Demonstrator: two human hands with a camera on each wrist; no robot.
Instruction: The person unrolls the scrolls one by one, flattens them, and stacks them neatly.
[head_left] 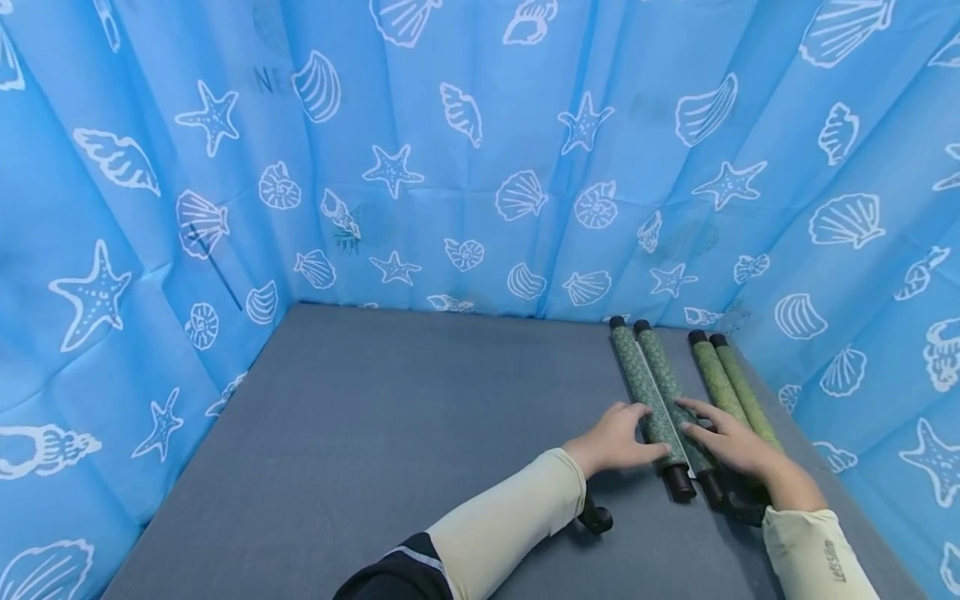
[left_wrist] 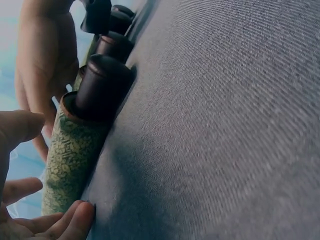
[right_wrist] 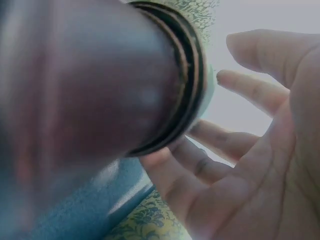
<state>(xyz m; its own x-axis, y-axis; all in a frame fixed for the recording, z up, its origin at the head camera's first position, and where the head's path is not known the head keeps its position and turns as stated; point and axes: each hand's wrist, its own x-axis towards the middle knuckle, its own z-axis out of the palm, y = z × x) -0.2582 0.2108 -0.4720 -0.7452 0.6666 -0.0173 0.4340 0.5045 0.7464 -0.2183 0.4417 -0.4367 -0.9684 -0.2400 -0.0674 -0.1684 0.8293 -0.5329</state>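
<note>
A dark green patterned hanging scroll (head_left: pixel 647 392) lies on the table with its two rollers side by side and a thin white strip between them. Dark brown knobs (head_left: pixel 678 483) cap the roller ends. My left hand (head_left: pixel 613 440) is beside the left roller, thumb and fingers spread apart; in the left wrist view its fingertips (left_wrist: pixel 82 212) meet the cloth along the roller. Over the right roller my right hand (head_left: pixel 738 446) reaches with loosely extended fingers. The right wrist view shows a dark knob (right_wrist: pixel 100 80) close up, the right fingers (right_wrist: pixel 220 140) spread beyond it.
A second, yellow-green scroll (head_left: pixel 723 375), also with two rollers, lies to the right, partly under my right hand. Grey cloth covers the table (head_left: pixel 450 400). A blue curtain (head_left: pixel 465 167) with white shells and starfish hangs around the back and sides.
</note>
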